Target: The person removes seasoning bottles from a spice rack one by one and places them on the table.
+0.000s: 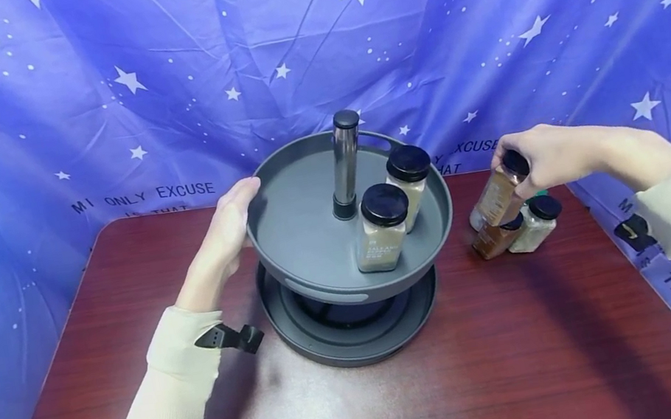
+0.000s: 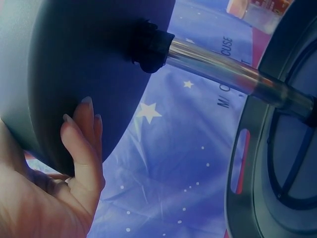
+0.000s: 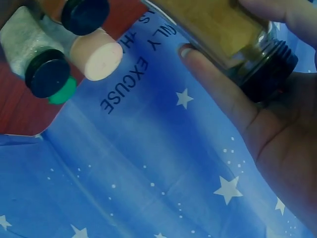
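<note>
A dark grey two-tier turntable [image 1: 307,237] stands mid-table, with a shiny post [image 1: 347,166] rising through its upper tray. My left hand [image 1: 218,234] grips that tray's left rim; the left wrist view shows fingers [image 2: 84,144] bent against its underside. Two black-lidded jars of pale powder, a front one [image 1: 381,239] and a rear one [image 1: 411,188], stand on the tray's right side. Off to the right, my right hand [image 1: 548,153] holds a black-lidded spice jar [image 1: 498,197] of yellow-brown powder, tilted above other jars. Its contents show in the right wrist view.
Near the table's back right sit a jar of reddish-brown powder [image 1: 489,242], a jar of whitish contents [image 1: 531,231], a green lid [image 3: 64,91] and a pale pink lid [image 3: 99,55]. The lower tray [image 1: 354,352] lies beneath. A starry blue curtain [image 1: 158,121] hangs behind the table.
</note>
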`<state>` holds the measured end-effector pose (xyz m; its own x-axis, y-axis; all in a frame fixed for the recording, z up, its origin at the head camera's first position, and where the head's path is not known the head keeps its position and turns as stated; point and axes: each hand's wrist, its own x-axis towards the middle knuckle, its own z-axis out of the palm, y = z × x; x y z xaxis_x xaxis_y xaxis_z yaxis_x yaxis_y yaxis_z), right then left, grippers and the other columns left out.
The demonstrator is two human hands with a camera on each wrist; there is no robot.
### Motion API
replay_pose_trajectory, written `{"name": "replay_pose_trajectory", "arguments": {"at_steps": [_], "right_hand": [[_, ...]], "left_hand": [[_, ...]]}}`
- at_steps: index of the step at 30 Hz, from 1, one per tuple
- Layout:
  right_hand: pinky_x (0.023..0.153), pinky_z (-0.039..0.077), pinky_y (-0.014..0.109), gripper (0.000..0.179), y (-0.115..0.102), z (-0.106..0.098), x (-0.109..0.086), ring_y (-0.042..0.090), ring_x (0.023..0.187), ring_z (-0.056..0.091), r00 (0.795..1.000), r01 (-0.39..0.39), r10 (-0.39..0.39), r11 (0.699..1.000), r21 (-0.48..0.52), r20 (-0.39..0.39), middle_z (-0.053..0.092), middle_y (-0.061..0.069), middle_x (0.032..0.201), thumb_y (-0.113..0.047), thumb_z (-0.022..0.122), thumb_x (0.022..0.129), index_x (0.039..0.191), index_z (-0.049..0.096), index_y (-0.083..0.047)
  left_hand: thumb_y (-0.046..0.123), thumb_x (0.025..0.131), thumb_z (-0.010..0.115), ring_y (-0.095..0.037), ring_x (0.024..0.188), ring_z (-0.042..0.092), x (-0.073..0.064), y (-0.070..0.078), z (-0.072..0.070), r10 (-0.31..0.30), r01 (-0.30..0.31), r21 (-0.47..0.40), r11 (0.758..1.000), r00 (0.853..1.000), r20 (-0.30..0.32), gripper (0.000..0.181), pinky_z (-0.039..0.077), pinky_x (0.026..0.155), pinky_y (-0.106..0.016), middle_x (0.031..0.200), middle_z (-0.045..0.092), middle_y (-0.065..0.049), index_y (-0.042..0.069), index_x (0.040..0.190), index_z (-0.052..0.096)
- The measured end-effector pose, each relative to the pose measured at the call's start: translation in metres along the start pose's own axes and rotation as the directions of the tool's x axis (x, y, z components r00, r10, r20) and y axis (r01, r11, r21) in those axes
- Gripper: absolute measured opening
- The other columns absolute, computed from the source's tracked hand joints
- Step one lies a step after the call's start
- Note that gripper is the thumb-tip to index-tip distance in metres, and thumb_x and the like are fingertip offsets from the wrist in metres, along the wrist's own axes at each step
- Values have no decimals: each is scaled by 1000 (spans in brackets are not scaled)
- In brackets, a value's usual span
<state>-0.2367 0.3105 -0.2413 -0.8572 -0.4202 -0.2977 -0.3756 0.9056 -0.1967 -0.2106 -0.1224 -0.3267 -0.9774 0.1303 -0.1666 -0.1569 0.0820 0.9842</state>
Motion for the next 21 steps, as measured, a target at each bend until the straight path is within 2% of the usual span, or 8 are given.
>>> {"name": "replay_pose_trajectory", "arguments": {"at_steps": [7,15,18,21], "right_hand": [[67,50,28,44,2,7,-2,16,82,59,998,-1,-1,1000,31,63,66,7,94,-8,76,69,109,58,-4],[66,52,30,47,12,14,-2,15,77,61,993,17,-15,1000,-13,115,70,6,91,-14,77,68,109,64,4],[63,52,29,44,13,17,-3,14,73,61,991,15,-13,1000,-12,131,69,4,86,-15,78,67,105,65,4],[58,52,27,33,13,20,-4,13,66,60,988,-3,1,1000,7,155,67,1,77,-14,77,67,96,66,-2]], "left_hand": [[42,105,34,-9,84,61,0,0,0,-3,3,6,1000,1000,-3,47,56,70,-32,114,54,-2,18,144,44],[42,105,34,-9,83,60,0,-1,0,-3,3,-2,1000,1000,1,46,56,70,-32,112,54,-1,17,143,44],[42,105,34,-8,83,60,0,0,1,-1,1,2,1000,1000,-1,46,55,70,-32,111,54,0,17,143,45],[42,105,34,-8,83,60,0,0,1,2,-2,2,1000,1000,2,46,55,70,-32,110,54,0,17,142,45]]}}
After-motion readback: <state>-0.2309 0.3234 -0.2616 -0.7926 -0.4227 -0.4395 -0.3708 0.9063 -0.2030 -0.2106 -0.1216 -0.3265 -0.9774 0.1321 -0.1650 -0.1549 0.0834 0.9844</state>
